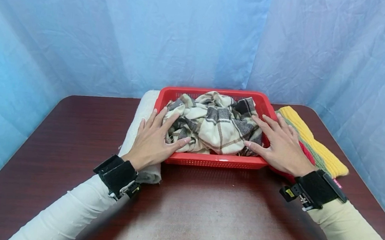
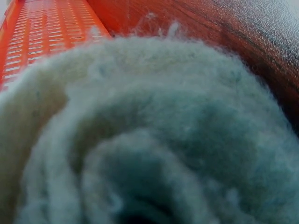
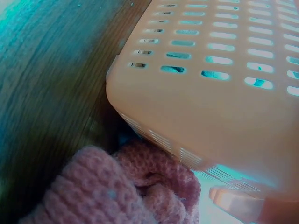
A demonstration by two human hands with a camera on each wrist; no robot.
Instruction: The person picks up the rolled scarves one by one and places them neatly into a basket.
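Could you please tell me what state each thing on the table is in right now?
Plaid cloth: crumpled, piled in the basket.
Red basket: upright on the table, full.
White rolled cloth: rolled, lying left of the basket.
Knitted cloth: folded, lying right of the basket.
Left hand: flat, fingers on the plaid cloth.
Right hand: flat, fingers on the plaid cloth.

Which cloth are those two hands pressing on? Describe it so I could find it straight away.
Look for the red basket at the far middle of the dark wooden table. The plaid cloth lies bunched inside it, with the left hand and right hand resting flat on its two sides. Its cream ground with grey and brown checks sets it apart from the plain cream roll on the left and the striped knit on the right.
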